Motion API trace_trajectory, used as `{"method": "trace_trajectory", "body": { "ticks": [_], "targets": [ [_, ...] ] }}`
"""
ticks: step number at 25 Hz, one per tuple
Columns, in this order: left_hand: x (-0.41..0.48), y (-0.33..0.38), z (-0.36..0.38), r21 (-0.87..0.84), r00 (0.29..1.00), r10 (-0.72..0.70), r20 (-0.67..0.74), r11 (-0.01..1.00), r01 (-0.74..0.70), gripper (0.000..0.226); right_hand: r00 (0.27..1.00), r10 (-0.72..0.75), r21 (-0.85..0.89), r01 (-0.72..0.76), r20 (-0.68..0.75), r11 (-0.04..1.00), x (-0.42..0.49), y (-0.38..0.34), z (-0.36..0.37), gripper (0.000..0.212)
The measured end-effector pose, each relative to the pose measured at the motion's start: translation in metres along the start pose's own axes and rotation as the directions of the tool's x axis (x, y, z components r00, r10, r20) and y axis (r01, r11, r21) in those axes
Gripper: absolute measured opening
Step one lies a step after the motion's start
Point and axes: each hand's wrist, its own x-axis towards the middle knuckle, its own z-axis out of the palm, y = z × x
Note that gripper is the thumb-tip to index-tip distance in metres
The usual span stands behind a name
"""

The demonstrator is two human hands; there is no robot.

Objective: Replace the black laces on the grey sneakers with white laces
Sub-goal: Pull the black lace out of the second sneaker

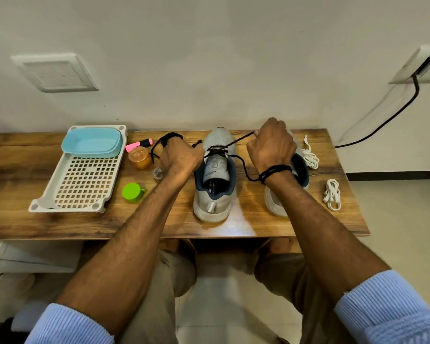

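Two grey sneakers stand heel-toward-me on the wooden table. The left sneaker (215, 180) still carries a black lace (217, 150) through its front eyelets. My left hand (180, 157) is fisted beside it, holding one end, with black lace looped around its fingers. My right hand (271, 145) is fisted on the other end, pulled taut up and to the right, with black lace wound around that wrist. My right forearm mostly hides the right sneaker (274, 202). Two bundles of white laces (310, 157) (332, 194) lie at the table's right end.
A white perforated tray (85, 180) with a light blue tub (92, 141) sits at left. A pink highlighter (138, 144), an orange jar (140, 157) and a green lid (132, 193) lie between tray and shoes. A black cable (382, 122) hangs by the wall at right.
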Motion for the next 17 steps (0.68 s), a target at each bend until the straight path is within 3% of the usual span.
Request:
{"method": "trace_trajectory", "body": {
  "ticks": [4, 8, 11, 17],
  "targets": [
    [0.003, -0.003, 0.001, -0.028, 1.0, -0.003, 0.023, 1.0, 0.003, 0.014, 0.96, -0.279, 0.045, 0.278, 0.009, 0.959, -0.01, -0.011, 0.013, 0.035],
    [0.003, -0.008, 0.001, 0.033, 0.995, 0.058, 0.076, 0.998, -0.06, 0.014, 0.806, -0.55, 0.097, 0.543, 0.22, 0.834, -0.028, -0.028, 0.033, 0.027],
    [-0.002, -0.011, 0.003, 0.195, 0.987, 0.138, 0.082, 0.969, -0.152, 0.017, 0.758, -0.589, 0.048, 0.601, 0.281, 0.797, -0.036, -0.03, 0.045, 0.023],
    [-0.006, -0.016, 0.009, 0.313, 0.965, 0.254, 0.058, 0.914, -0.259, 0.022, 0.79, -0.564, 0.088, 0.561, 0.243, 0.823, -0.039, -0.03, 0.052, 0.014]
  ]
}}
